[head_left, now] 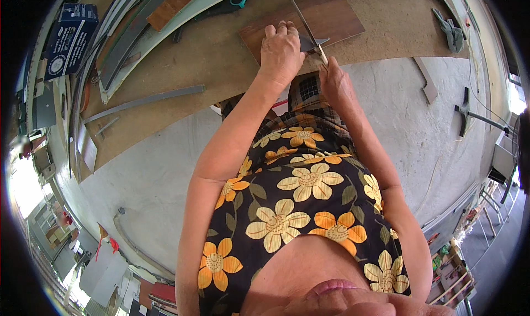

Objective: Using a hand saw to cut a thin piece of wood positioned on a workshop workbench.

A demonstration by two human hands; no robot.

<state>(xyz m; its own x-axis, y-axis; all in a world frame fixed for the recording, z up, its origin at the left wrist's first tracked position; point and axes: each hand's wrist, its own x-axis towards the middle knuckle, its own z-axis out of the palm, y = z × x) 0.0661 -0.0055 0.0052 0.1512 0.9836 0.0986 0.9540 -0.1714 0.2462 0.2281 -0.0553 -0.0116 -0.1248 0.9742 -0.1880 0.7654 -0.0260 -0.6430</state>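
Observation:
A saw with a thin straight blade (pixel 300 12) and a pale handle (pixel 321 54) is in my right hand (pixel 337 84), whose fingers are closed round the handle. Its blade slants up and left across a brown wood-grain board (pixel 337 18) on the workbench. My left hand (pixel 280 51) bears down on that board just left of the blade, fingers bent and thumb toward the blade. The underside of this hand is hidden. Between the thumb and the saw shows a grey, pointed flat piece (pixel 307 43); whether it belongs to the saw I cannot tell.
The brown workbench (pixel 165 89) holds a teal-handled tool (pixel 238 1), long strips (pixel 149 102) and stacked panels at left. Grey gloves (pixel 450 32) lie at its far right. A blue box (pixel 70 39) stands far left. An offcut (pixel 426 80) and a black T-shaped stand (pixel 466 113) are right.

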